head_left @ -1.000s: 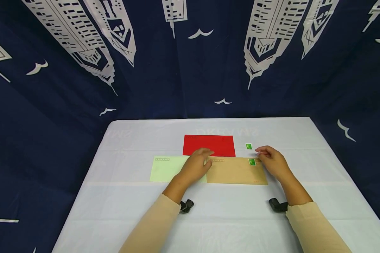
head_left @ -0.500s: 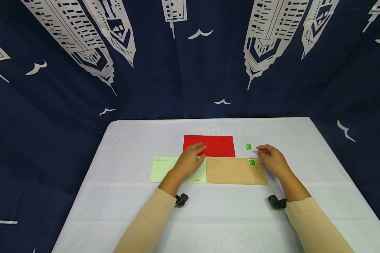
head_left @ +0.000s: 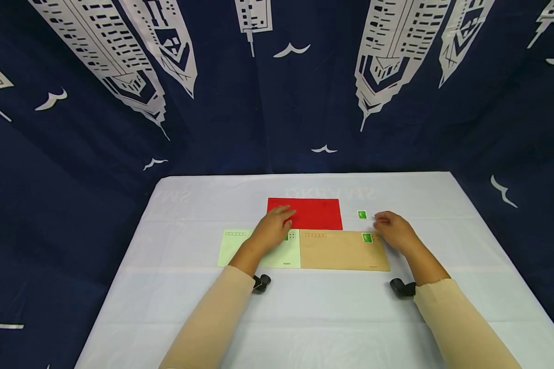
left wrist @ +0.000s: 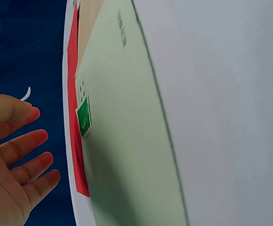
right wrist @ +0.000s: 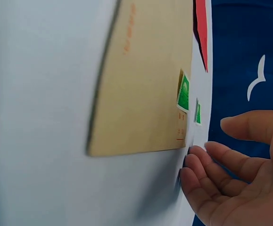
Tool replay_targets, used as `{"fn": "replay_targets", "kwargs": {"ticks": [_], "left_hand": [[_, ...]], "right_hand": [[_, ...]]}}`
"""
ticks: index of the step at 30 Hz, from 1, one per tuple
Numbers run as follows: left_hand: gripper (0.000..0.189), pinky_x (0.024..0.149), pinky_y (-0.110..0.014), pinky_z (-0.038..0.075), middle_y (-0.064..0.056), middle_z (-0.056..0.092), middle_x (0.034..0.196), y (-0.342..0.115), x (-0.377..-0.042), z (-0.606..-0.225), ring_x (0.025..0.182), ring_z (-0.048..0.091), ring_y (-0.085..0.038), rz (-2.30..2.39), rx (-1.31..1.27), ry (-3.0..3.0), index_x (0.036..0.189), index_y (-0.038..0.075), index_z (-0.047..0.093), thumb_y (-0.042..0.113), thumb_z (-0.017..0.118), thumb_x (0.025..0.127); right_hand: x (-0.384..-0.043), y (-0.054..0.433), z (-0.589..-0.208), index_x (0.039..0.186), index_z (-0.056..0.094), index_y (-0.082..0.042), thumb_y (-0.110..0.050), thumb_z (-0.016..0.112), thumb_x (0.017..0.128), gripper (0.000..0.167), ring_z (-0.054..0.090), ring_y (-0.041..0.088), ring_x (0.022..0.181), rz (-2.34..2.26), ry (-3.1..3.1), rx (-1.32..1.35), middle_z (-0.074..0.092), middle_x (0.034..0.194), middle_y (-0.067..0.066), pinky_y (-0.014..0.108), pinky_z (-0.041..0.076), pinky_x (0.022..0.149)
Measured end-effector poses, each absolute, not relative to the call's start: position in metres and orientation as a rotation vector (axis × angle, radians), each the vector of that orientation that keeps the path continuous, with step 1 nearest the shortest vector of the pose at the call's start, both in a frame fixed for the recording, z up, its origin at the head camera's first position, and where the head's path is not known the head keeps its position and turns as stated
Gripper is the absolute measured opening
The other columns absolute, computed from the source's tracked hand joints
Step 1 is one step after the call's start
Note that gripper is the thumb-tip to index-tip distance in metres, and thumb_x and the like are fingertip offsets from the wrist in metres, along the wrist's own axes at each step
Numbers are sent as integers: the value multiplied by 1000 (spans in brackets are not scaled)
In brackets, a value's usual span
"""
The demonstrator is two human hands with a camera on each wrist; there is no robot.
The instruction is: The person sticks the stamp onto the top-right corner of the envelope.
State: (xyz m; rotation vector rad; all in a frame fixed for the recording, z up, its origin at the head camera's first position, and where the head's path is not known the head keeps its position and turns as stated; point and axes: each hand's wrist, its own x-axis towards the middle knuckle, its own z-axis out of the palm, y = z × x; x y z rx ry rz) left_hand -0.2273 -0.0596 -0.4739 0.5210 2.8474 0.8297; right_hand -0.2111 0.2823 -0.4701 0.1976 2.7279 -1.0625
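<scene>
My left hand [head_left: 270, 229] hovers over the seam between a red envelope [head_left: 318, 212] and a pale green envelope [head_left: 235, 251], its fingers loosely spread and holding nothing. A green stamp [left wrist: 84, 117] sits at the green envelope's corner; in the head view the hand partly covers it. To the right lies a brown envelope [head_left: 337, 253] with a green stamp [head_left: 367, 238] at its upper right. Beyond it, a loose green stamp [head_left: 362, 214] lies on the white cloth. Just right of that stamp is my right hand [head_left: 394, 230], fingers loosely bent, thumb apart, nothing between them.
A white cloth [head_left: 184, 307] covers the table. Behind it and along both sides hangs a dark blue curtain [head_left: 221, 133] with white building and bird prints. Black wrist cameras [head_left: 401, 288] sit below both hands.
My left hand has moved left from the brown envelope's edge, over the green and red envelopes, uncovering part of the green one's stamp. My right hand has barely shifted.
</scene>
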Motion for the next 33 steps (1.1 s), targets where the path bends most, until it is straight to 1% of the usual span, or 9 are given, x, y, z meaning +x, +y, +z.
{"fn": "replay_targets", "kwargs": {"ticks": [5,10,22,30,33], "left_hand": [[44,126,-42,30,-5,46,158,-62,-235,-473,152,34,-24,784,525,2838,148,14,53,22,52,105],[45,126,-42,29,-5,44,160,-64,-243,-477,153,33,-25,750,509,2808,149,13,52,22,52,105],[47,128,-41,25,-5,38,163,-65,-250,-480,156,26,-24,668,481,2753,150,10,50,22,52,105],[47,127,-44,26,-5,34,166,-64,-253,-480,156,26,-25,559,476,2760,151,15,49,22,53,104],[48,127,-45,27,-5,32,166,-63,-255,-479,156,26,-24,511,474,2759,152,17,48,22,52,105]], "right_hand": [[-219,284,-466,144,46,6,-22,46,105,48,51,44,127,-1002,2699,233,52,140,31,59,44,107],[-227,285,-468,144,47,5,-22,46,105,48,49,44,130,-998,2674,264,50,142,31,60,41,111],[-239,284,-474,142,51,2,-19,48,104,44,52,38,120,-1046,2666,314,54,137,27,57,44,108],[-245,287,-479,140,54,3,-17,50,103,42,53,37,120,-1135,2652,318,55,136,27,56,43,109],[-248,292,-484,138,55,2,-18,51,103,41,52,36,121,-1189,2630,322,54,138,26,55,43,109]]}}
